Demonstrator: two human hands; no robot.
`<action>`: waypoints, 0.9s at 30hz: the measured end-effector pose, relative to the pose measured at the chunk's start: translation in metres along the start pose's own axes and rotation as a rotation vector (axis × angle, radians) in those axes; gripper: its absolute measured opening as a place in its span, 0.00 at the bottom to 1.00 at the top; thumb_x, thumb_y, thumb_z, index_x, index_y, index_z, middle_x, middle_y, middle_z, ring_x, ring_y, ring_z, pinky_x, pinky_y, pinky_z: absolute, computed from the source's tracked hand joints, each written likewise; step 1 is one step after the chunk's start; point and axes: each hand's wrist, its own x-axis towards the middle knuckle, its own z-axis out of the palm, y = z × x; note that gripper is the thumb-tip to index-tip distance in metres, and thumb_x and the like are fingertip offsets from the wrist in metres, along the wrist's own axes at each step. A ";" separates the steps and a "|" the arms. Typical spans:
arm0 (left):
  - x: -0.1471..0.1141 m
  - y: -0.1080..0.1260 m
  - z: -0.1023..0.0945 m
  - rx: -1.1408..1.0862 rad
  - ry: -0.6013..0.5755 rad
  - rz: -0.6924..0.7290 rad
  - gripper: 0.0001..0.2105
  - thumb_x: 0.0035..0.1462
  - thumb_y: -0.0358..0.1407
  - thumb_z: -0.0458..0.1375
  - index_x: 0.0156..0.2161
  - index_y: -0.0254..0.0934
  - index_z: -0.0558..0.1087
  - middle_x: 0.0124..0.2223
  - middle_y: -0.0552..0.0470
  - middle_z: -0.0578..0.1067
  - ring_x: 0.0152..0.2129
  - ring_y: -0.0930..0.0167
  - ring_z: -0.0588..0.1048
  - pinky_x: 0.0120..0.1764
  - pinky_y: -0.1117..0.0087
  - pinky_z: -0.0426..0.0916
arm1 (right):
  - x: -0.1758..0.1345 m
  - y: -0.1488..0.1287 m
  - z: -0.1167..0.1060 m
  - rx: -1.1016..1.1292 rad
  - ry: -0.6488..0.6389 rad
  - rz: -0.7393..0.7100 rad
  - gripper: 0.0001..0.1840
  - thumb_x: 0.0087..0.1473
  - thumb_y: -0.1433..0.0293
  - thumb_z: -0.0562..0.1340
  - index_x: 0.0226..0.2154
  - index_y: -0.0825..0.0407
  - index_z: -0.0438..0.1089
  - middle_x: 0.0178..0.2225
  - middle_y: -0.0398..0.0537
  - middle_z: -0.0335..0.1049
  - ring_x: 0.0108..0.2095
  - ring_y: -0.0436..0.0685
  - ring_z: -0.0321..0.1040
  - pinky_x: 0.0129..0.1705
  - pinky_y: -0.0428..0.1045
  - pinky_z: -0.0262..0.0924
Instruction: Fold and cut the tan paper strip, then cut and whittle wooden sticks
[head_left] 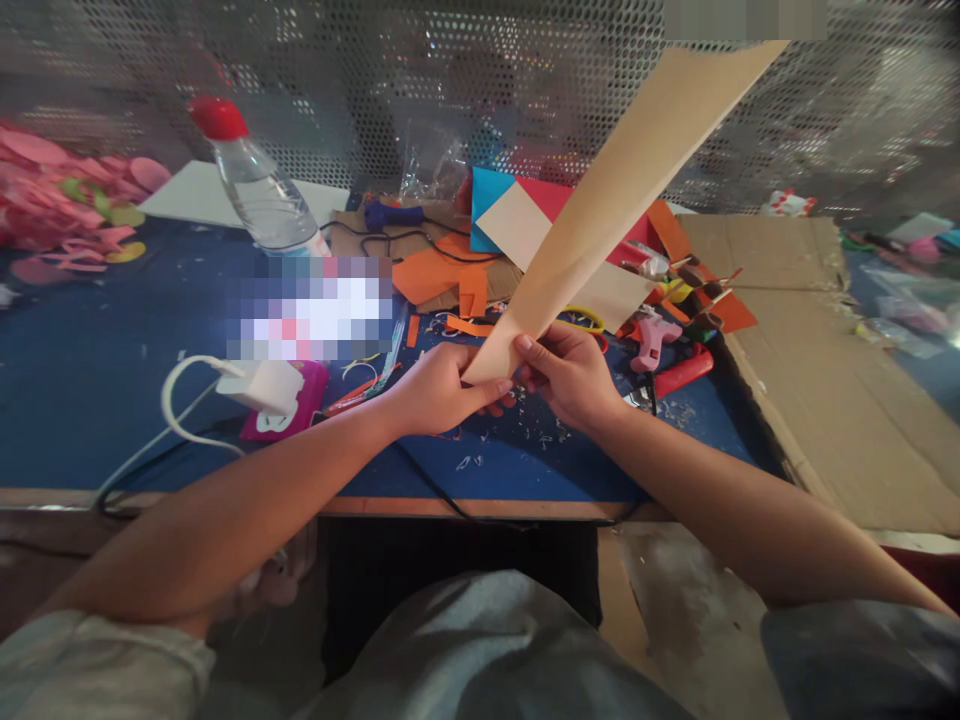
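In the head view, both hands have the low end of a long tan strip (600, 200), paper or thin card (can't tell which), smooth and matte with a gentle curl along its length. The left hand (439, 388) pinches the bottom end between thumb and fingers; the right hand (574, 372) has its thumb on the strip's edge just beside that, fingers tucked in close. So that's 2 narrow grips on 1 piece, held up over the tabletop (90, 300) and slanting off to the upper right. The top is blue, with thin pale shavings (471, 462) scattered near the hands. Behind the strip there are flat orange pieces (435, 275) with straight-cut edges. Right of the right hand sit a pink plastic glue gun (655, 340), a red-handled tool (684, 370) and creased brown cardboard (862, 380). Off left, a clear ribbed bottle (266, 195) with a red cap, plus a boxy white charger (262, 385). Backdrop's a gray panel (337, 60) full of little round holes.
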 end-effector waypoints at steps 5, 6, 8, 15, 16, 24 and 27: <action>-0.002 0.004 -0.001 0.029 -0.005 0.046 0.21 0.66 0.52 0.64 0.42 0.32 0.81 0.38 0.43 0.86 0.31 0.68 0.84 0.32 0.73 0.77 | -0.002 -0.001 -0.002 -0.090 -0.054 -0.018 0.26 0.49 0.46 0.79 0.29 0.50 0.76 0.20 0.38 0.68 0.18 0.47 0.60 0.19 0.47 0.54; -0.003 0.004 -0.001 0.064 0.027 0.071 0.21 0.67 0.52 0.62 0.40 0.33 0.81 0.36 0.45 0.85 0.29 0.70 0.83 0.31 0.73 0.76 | -0.002 -0.002 -0.002 -0.106 -0.062 -0.027 0.26 0.48 0.46 0.79 0.29 0.50 0.76 0.20 0.39 0.68 0.18 0.48 0.60 0.19 0.47 0.53; -0.003 0.005 -0.002 0.133 0.105 0.133 0.22 0.69 0.52 0.60 0.40 0.33 0.82 0.35 0.47 0.84 0.30 0.70 0.81 0.31 0.73 0.73 | -0.004 -0.003 -0.002 -0.135 -0.073 -0.042 0.25 0.48 0.46 0.79 0.30 0.50 0.77 0.21 0.39 0.69 0.18 0.48 0.61 0.19 0.48 0.53; -0.003 0.005 -0.003 0.416 0.262 0.249 0.20 0.74 0.45 0.54 0.39 0.34 0.82 0.33 0.49 0.82 0.29 0.71 0.75 0.32 0.71 0.66 | -0.006 -0.006 0.000 -0.167 -0.077 -0.045 0.26 0.48 0.46 0.79 0.29 0.48 0.75 0.19 0.38 0.67 0.18 0.49 0.60 0.19 0.48 0.54; -0.003 0.005 -0.003 0.409 0.244 0.257 0.20 0.74 0.44 0.53 0.40 0.34 0.82 0.33 0.50 0.82 0.29 0.72 0.76 0.32 0.71 0.66 | -0.006 -0.006 0.000 -0.167 -0.074 -0.048 0.26 0.48 0.46 0.79 0.29 0.48 0.74 0.19 0.38 0.67 0.18 0.49 0.60 0.19 0.48 0.55; -0.007 0.008 0.000 0.318 0.132 0.228 0.20 0.76 0.46 0.52 0.46 0.36 0.84 0.38 0.50 0.85 0.31 0.71 0.78 0.34 0.72 0.68 | -0.006 -0.002 -0.001 -0.104 -0.010 -0.055 0.24 0.47 0.49 0.80 0.32 0.48 0.78 0.22 0.39 0.69 0.18 0.49 0.60 0.17 0.48 0.55; -0.007 0.009 0.001 0.325 0.079 0.174 0.20 0.75 0.47 0.53 0.44 0.37 0.84 0.36 0.50 0.84 0.30 0.71 0.77 0.33 0.71 0.67 | -0.005 0.003 -0.002 -0.070 0.015 -0.042 0.23 0.47 0.48 0.80 0.32 0.47 0.77 0.22 0.40 0.69 0.18 0.49 0.59 0.17 0.48 0.55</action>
